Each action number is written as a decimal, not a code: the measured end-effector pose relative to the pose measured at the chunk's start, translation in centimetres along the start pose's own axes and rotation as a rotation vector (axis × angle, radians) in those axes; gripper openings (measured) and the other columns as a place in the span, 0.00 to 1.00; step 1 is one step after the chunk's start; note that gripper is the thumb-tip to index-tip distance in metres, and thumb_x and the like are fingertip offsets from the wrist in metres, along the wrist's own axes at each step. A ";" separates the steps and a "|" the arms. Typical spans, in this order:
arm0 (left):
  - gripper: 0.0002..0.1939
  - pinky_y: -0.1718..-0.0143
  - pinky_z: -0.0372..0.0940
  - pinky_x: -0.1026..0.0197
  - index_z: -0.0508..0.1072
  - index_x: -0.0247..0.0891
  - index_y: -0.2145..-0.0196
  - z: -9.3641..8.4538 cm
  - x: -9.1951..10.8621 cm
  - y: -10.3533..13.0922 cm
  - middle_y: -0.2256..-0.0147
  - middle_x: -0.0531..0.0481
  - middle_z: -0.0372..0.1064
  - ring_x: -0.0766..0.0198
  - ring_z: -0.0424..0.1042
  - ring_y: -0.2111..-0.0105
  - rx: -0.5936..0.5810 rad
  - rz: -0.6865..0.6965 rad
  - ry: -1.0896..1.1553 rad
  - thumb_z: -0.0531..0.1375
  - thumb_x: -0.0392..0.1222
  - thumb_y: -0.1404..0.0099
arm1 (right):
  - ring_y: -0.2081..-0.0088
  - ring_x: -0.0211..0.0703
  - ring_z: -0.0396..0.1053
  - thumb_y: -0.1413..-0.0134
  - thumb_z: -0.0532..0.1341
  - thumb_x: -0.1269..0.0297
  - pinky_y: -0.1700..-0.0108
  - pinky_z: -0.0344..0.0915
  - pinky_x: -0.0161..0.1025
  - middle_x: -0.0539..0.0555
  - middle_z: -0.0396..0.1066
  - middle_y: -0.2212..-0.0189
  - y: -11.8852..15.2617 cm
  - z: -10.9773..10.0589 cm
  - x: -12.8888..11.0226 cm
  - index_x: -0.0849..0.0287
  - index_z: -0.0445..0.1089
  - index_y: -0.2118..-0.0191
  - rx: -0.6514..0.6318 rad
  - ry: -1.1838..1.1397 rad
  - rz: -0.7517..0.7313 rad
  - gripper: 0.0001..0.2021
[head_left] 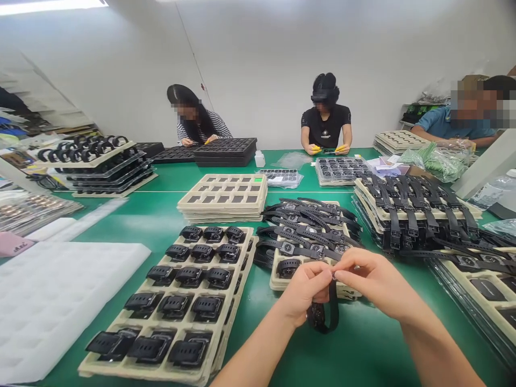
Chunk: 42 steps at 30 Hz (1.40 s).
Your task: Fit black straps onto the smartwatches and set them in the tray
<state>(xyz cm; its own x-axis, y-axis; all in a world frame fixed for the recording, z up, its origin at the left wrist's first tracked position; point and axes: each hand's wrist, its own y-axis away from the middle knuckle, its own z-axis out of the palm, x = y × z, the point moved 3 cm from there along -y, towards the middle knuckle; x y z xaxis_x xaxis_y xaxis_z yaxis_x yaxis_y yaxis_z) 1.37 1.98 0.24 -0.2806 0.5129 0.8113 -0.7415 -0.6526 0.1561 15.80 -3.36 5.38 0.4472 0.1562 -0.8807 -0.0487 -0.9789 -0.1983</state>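
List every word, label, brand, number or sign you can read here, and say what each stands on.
No text can be read with certainty.
Black T-shirt across the table: white emblem with print below, too small to read.
Pink object at the left edge: dark characters, too blurred.
Clear bottle at the right edge: label lettering, too blurred.

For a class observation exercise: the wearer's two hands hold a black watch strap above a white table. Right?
No, the head view shows the table is green, not white. The left hand and right hand do hold a black watch strap above it.
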 end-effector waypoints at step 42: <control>0.24 0.78 0.70 0.61 0.74 0.35 0.63 1.0 -2.1 -0.1 0.75 0.51 0.66 0.64 0.69 0.78 -0.060 0.098 -0.192 0.65 0.62 0.37 | 0.73 0.39 0.64 0.32 0.56 0.53 0.72 0.62 0.36 0.48 0.67 0.68 -1.4 1.3 0.9 0.52 0.64 0.53 0.555 -0.150 0.089 0.10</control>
<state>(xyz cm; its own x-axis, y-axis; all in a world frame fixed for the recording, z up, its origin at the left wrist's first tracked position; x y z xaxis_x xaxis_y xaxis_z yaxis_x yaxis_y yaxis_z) 2.67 0.40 -0.93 -0.2365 0.3292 0.9142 -0.7525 -0.6572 0.0419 15.11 -1.64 4.33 0.2904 0.1329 -0.9476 -0.5592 -0.7800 -0.2808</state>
